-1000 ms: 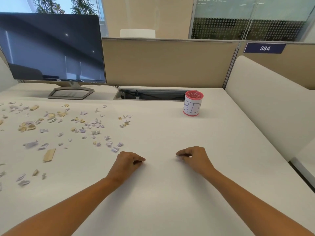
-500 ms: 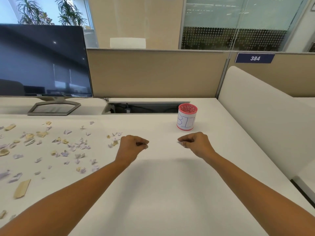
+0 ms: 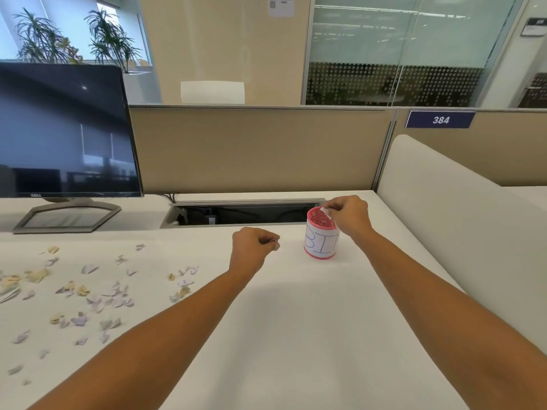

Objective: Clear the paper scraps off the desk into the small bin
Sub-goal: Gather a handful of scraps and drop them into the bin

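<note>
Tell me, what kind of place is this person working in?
Most likely an open-plan office cubicle. A dark monitor stands on a white desk, tan partition panels wall it in, and a blue plate numbered 384 marks the next panel.

We find an open-plan office: a white desk [image 3: 296, 335] carrying a dark monitor [image 3: 65, 131], fabric partition panels [image 3: 254, 149] behind, a numbered plate [image 3: 440, 119] reading 384, and glass-walled rooms [image 3: 399, 51] beyond.

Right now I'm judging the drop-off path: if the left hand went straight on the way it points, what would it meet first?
Probably the bin: the left hand points rightward at its wall, though depth is unclear.
</note>
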A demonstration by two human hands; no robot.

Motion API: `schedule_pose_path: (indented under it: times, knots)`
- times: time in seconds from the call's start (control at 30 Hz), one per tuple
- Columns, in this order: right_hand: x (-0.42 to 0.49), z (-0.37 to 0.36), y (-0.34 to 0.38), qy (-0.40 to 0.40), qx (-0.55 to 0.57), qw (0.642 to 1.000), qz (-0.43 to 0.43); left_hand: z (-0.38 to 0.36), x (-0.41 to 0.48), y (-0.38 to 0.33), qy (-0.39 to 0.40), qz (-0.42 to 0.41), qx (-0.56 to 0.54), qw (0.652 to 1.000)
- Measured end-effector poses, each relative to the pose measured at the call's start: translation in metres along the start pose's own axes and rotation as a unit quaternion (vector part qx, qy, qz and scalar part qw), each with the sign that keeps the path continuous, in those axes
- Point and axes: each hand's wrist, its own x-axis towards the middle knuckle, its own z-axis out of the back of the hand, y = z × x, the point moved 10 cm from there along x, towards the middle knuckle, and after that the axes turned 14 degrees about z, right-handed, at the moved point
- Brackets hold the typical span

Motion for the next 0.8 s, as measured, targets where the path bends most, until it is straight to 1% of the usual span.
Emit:
schedule_pose_path:
  times: [0.1, 0.2, 0.33, 0.5, 0.7, 0.8]
  knots:
    - [0.011, -0.003, -0.007, -0.01, 0.01, 1.0, -0.023, -0.012, 0.01, -0.005, 0.012, 0.006, -0.003, 1.0]
    - [0.017, -0.009, -0.013, -0.005, 0.02, 0.999, -0.041, -0.024, 0.017, -0.019, 0.029, -0.009, -0.017, 0.999]
    - [0.023, -0.01, -0.017, -0.027, 0.009, 0.999, -0.025, -0.037, 0.028, -0.043, 0.044, -0.027, -0.034, 0.998]
    - [0.02, -0.007, -0.027, -0.069, 0.023, 0.997, -0.013, -0.058, 0.039, -0.068, 0.066, -0.035, -0.045, 0.996]
    - [0.014, -0.002, -0.036, -0.092, 0.024, 0.995, -0.007, -0.091, 0.047, -0.093, 0.111, -0.045, -0.003, 0.993]
    - [0.013, -0.004, -0.039, -0.088, 0.019, 0.996, -0.009, -0.103, 0.05, -0.094, 0.14, -0.028, 0.025, 0.989]
